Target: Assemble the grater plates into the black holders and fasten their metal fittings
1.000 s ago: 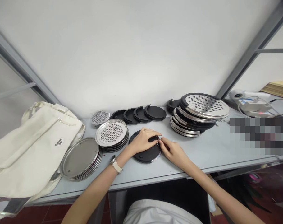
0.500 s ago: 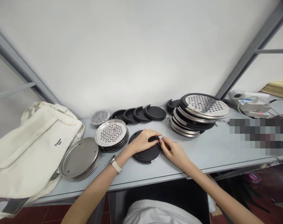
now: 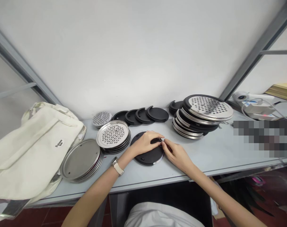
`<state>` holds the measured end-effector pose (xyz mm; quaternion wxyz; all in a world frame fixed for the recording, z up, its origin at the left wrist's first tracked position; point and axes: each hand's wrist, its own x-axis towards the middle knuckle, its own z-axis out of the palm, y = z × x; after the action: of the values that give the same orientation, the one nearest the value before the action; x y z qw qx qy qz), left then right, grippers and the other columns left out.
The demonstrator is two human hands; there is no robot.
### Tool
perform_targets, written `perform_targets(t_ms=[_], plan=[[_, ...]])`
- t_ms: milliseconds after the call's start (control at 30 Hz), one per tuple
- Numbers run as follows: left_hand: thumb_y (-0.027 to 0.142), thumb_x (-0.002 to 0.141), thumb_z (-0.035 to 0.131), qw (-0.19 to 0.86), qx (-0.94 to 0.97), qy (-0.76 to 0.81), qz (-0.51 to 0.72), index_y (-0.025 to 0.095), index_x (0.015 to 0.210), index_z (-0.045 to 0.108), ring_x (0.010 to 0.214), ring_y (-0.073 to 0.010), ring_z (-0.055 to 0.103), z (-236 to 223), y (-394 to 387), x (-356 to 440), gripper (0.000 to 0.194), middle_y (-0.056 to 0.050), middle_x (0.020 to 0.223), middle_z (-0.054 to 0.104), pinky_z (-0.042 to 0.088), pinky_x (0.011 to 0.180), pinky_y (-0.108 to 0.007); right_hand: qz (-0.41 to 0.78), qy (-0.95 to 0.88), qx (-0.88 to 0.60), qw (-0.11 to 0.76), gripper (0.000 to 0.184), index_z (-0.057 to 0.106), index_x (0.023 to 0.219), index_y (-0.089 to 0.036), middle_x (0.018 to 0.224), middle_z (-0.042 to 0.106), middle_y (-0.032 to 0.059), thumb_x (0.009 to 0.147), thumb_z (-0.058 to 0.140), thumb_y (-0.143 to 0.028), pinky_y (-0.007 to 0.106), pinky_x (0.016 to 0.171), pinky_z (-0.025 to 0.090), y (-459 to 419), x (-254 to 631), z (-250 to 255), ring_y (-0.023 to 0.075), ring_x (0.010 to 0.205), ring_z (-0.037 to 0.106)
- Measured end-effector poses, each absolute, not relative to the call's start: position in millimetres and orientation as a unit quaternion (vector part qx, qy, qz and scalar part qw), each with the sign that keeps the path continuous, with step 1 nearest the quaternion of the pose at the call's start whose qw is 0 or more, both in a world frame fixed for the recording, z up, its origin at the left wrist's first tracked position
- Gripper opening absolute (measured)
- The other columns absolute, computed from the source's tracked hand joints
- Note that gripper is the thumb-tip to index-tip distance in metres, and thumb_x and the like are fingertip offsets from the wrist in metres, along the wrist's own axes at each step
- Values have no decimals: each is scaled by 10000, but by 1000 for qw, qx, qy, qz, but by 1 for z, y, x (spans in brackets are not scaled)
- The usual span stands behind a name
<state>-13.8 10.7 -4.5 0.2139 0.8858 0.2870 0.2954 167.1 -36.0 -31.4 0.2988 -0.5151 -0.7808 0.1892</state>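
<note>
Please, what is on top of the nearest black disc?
The left hand lies over the black disc; a small ring shows between it and the right hand, near the disc's edge. The surface beneath the left hand is covered.

Watch [image 3: 116, 163] worn on left wrist [image 3: 123, 163], silvery case [image 3: 114, 160] held by a broad cream strap [image 3: 119, 169], torso covered in a creased white top [image 3: 162, 217]

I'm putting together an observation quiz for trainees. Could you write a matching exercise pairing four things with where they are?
1. Cream bag
2. Watch
3. Nearest black disc
4. Tall stack

A. Partly covered by the left hand
B. Beyond the right hand, nearer the wall
C. At the picture's left edge
D. Worn on the left arm

Pairs: 1-C, 2-D, 3-A, 4-B
</note>
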Motion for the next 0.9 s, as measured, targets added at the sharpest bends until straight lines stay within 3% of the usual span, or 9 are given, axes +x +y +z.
perform_targets(t_ms=[300, 700, 900], plan=[[147, 851, 564, 213, 889, 275, 299, 183, 1112, 604, 1026, -168, 595, -3, 10, -14, 267, -45, 1094, 662, 416, 952, -305, 220, -758, -518, 330, 180, 407, 957, -235, 509, 400, -91, 934, 379, -411, 226, 480, 322, -38, 165, -28, 127, 429, 444], [196, 866, 561, 217, 887, 277, 298, 187, 1125, 595, 1033, -171, 588, -5, 10, -14, 261, -51, 1098, 656, 429, 949, -316, 223, -772, -502, 321, 130, 414, 830, -231, 597, 528, -41, 916, 386, -324, 236, 506, 337, -35, 168, -34, 132, 489, 506], [180, 860, 561, 215, 889, 269, 302, 183, 1125, 596, 1027, -165, 591, -4, 10, -14, 267, -49, 1092, 659, 426, 949, -302, 229, -763, -509, 326, 99, 399, 889, -231, 540, 456, -72, 908, 394, -328, 233, 490, 332, -36, 167, -31, 129, 454, 467]])
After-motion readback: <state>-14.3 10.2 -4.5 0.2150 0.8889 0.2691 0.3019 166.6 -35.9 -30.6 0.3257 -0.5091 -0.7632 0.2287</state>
